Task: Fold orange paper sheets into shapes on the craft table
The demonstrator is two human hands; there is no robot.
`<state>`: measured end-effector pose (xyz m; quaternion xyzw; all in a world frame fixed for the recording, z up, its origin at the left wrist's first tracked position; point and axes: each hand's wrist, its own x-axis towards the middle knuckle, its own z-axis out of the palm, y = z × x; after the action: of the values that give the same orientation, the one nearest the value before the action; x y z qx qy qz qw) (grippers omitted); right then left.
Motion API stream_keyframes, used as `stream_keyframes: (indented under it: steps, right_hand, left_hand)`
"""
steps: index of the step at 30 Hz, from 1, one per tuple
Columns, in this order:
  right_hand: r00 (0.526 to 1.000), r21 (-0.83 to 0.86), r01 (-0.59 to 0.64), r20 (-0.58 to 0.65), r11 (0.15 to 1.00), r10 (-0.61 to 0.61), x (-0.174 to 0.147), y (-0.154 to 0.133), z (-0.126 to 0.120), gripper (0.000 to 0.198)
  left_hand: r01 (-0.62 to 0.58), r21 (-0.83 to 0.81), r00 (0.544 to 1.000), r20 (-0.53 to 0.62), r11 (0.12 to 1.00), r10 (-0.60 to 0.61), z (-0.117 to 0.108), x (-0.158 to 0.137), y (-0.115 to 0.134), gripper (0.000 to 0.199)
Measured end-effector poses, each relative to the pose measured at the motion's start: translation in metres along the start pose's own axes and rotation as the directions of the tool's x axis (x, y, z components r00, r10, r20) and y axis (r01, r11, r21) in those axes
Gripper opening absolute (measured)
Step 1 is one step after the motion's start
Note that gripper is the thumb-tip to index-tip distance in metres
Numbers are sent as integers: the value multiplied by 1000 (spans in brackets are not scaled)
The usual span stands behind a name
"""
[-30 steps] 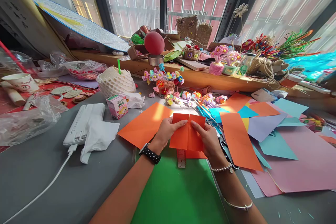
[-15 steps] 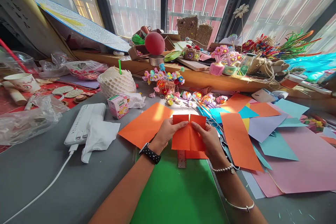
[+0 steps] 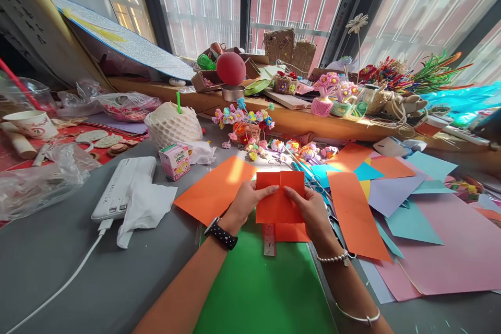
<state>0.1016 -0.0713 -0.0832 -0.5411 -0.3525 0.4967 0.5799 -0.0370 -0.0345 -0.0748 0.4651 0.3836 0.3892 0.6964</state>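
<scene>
Both hands hold a folded orange sheet of paper [image 3: 280, 211] over a green mat. My left hand [image 3: 247, 199] pinches its left side, thumb across the front. On the other side my right hand [image 3: 311, 207] grips the paper the same way, its thumb close to the left one. Two panels of the paper meet along an upright line in the middle. Beneath it lie a small ruler [image 3: 269, 241] and another orange piece [image 3: 293, 233], partly hidden. The green mat [image 3: 266, 292] reaches toward me between my forearms. My fingers behind the paper are hidden.
A larger orange sheet [image 3: 215, 188] lies left of my hands. Scissors [image 3: 319, 182] and an orange strip [image 3: 356, 214] are at the right, beside blue, lilac and pink sheets [image 3: 462, 250]. A power bank [image 3: 121, 188] with a cable and a pink carton [image 3: 174, 162] stand left.
The two front panels of the orange paper have come together, so the gap between them at the top has closed. My thumbs now press slightly lower on it.
</scene>
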Motion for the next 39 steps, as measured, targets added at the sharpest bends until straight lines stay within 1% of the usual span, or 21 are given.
stream_keyframes:
  steps: [3, 6, 9, 13, 16, 18, 20, 24, 26, 30, 34, 37, 39]
  right_hand:
    - [999, 69, -28, 26, 997, 26, -1, 0, 2, 29]
    - [998, 123, -44, 44, 991, 39, -2, -1, 3, 28]
    - [999, 92, -33, 34, 995, 30, -2, 0, 3, 29]
    - [1000, 19, 10, -8, 1000, -9, 0, 2, 1, 33]
    - [999, -12, 13, -33, 1000, -14, 1, 2, 0, 33]
    - [1000, -11, 8, -21, 1000, -8, 1, 1, 0, 32]
    - [1000, 21, -3, 0, 1000, 3, 0, 0, 0, 30]
    - [998, 137, -54, 37, 989, 49, -1, -1, 2, 29]
    - [997, 158, -63, 49, 985, 56, -1, -1, 3, 30]
    - [999, 97, -32, 32, 995, 29, 0, 1, 2, 29]
    - [998, 4, -5, 66, 1000, 5, 0, 2, 0, 28]
    - [999, 3, 18, 43, 1000, -18, 1, 2, 0, 27]
    - [999, 35, 21, 34, 999, -22, 1, 3, 0, 28]
  left_hand:
    - [35, -35, 999, -20, 999, -35, 2, -1, 2, 31]
    - [31, -65, 999, -22, 997, -32, 2, -1, 3, 31]
    - [22, -67, 1000, -21, 998, -23, 1, 0, 0, 32]
    - [29, -21, 999, -14, 999, -29, -1, 1, -3, 33]
    - [41, 18, 998, -42, 999, -40, -1, 1, -3, 35]
    - [42, 16, 997, -62, 999, -41, 0, 0, -2, 35]
    - [32, -10, 998, -53, 999, -32, 1, 0, 0, 35]
    - [34, -52, 999, -21, 998, -35, 2, 0, 0, 32]
    - [28, -62, 999, -14, 998, -29, 2, 0, -1, 31]
    - [13, -69, 1000, -5, 998, -13, 0, 2, -4, 30]
    - [-24, -42, 999, -32, 999, 23, -3, 3, -7, 30]
    - [-24, -5, 999, -22, 1000, 24, -3, 3, -8, 30]
    - [-15, -6, 1000, -13, 1000, 15, -3, 3, -8, 29]
